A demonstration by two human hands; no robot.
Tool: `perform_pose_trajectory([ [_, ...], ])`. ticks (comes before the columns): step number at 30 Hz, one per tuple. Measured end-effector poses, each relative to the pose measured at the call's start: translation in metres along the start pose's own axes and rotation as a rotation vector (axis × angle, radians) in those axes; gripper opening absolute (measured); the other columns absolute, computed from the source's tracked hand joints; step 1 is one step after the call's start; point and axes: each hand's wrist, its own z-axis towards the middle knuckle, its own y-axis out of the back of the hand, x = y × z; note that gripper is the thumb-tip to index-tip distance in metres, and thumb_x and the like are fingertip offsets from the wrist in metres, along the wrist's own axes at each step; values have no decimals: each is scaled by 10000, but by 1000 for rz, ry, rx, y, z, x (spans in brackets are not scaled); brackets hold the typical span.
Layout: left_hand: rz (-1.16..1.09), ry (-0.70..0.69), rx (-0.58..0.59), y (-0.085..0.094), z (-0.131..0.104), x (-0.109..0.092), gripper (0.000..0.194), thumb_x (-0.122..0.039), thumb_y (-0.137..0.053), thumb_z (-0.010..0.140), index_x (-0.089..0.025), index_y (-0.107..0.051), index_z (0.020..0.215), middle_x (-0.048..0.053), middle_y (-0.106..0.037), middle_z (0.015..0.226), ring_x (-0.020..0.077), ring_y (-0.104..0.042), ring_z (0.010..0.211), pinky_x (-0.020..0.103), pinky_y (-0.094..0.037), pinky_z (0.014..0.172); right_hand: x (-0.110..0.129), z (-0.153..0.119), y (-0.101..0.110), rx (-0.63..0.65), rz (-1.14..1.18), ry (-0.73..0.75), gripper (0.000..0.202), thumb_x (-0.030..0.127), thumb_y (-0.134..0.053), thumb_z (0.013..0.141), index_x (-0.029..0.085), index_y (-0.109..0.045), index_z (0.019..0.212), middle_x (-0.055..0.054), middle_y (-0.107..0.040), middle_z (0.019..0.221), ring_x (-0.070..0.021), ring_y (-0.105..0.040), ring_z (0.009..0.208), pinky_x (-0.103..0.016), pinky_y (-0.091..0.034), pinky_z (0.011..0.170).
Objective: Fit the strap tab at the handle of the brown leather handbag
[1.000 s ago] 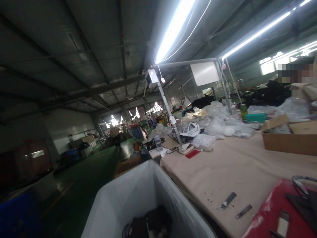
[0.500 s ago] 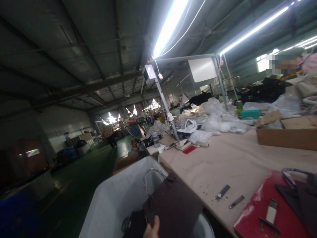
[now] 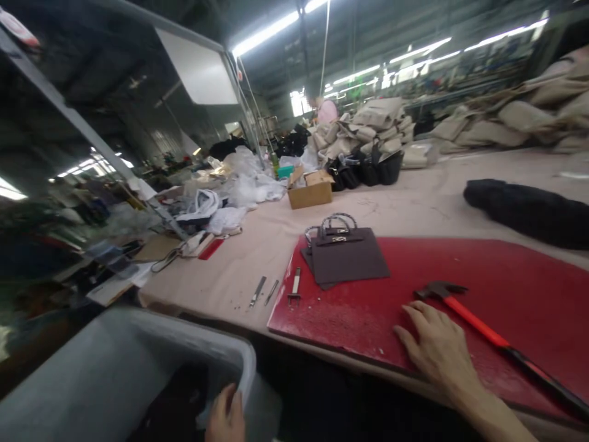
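Observation:
My left hand (image 3: 226,414) is low at the grey plastic bin (image 3: 115,331), just inside its right rim, with fingers loosely bent and no object visible in them. Dark material (image 3: 172,399) lies inside the bin, blurred. On a red board (image 3: 460,258) rests my right hand (image 3: 435,341), fingers spread and holding nothing. Its fingertips are close to a claw hammer (image 3: 478,319) with an orange and black handle. Farther left on the board lie stacked dark brown bag panels (image 3: 352,258) with wrapped handles and metal clasps. A small metal fitting (image 3: 295,288) is beside them.
Two slim tools, a flat one (image 3: 258,291) and a thinner one (image 3: 272,293), lie on the cloth-covered table (image 3: 207,294). Behind are a cardboard box (image 3: 311,193), plastic wrapping (image 3: 251,184), black bags (image 3: 368,169) and beige piles (image 3: 386,116). A dark bundle (image 3: 529,205) lies at the right.
The view has swung right. The dark brown bag panel held over the bin has left the hand. My right hand and the hammer have come into view.

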Motion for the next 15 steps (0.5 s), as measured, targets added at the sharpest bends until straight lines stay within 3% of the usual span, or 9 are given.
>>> perform_pose_trajectory([
  [3, -149, -231, 111, -27, 30, -35, 390, -518, -468, 871, -216, -687, 985, 102, -732, 1063, 324, -690, 1025, 499, -574, 905, -10, 10, 5, 32, -114, -40, 378, 362, -377, 973, 128, -647, 1097, -138, -621, 1167, -324, -563, 1022, -473, -448, 828],
  [8, -206, -536, 273, -79, 80, -149, 313, -336, -419, 950, -164, -658, 1056, 130, -691, 1123, 255, -645, 1079, 424, -507, 1005, -33, 5, 10, 40, -271, -163, 432, 381, -316, 1008, 116, -616, 1171, -153, -590, 1203, -332, -557, 1035, -482, -437, 844],
  [11, -63, -565, 433, -113, 112, -214, 274, -260, -443, 956, -144, -652, 1090, 134, -678, 1144, 240, -632, 1090, 369, -487, 1003, -42, 0, 10, 18, -311, -216, 462, 391, -272, 1031, 114, -599, 1203, -156, -588, 1186, -323, -570, 1009, -465, -452, 816],
  [15, 62, -501, 556, -164, 155, -280, 252, -272, -553, 946, -131, -659, 1126, 148, -673, 1172, 248, -624, 1133, 349, -465, 1018, -46, -3, 5, -24, -310, -234, 451, 386, -270, 1043, 122, -596, 1207, -156, -581, 1189, -305, -587, 985, -428, -478, 768],
])
